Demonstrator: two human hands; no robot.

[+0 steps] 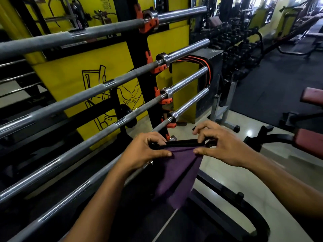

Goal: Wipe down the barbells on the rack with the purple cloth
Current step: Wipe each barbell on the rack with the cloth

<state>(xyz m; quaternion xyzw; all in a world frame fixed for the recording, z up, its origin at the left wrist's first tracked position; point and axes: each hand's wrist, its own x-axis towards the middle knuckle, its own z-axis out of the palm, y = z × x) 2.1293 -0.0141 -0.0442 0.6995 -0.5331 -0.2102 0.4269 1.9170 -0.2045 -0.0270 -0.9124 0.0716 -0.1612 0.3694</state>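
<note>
From the head view, both hands sit low in the centre of the frame, holding the purple cloth (176,173) stretched between them. The left hand (145,152) pinches the cloth's top edge at its left end, thumb and curled fingers closed on the dark hem. The right hand (222,145) pinches the right end of the same edge between thumb and forefinger, its other fingers arched above and loose. The rest of the cloth hangs down in a tapering fold toward the bottom centre, free of everything.

The barbells (111,82) run in a slanting stack from the lower left up to the upper centre, resting on orange hooks (160,68) of the black rack upright (139,49). The cloth touches none of them; the lowest bar (190,102) passes just behind the left hand.

The step in hand looks like readying the cloth, so it pays to fold it into a pad thick enough to wrap round a shaft. One hand should then close the pad round a bar and run along its length, taking the knurled sections slowly, since they probably snag loose fabric. The hanging tail is best gathered in first, or it may catch on the hooks or the collars (164,58).
</note>
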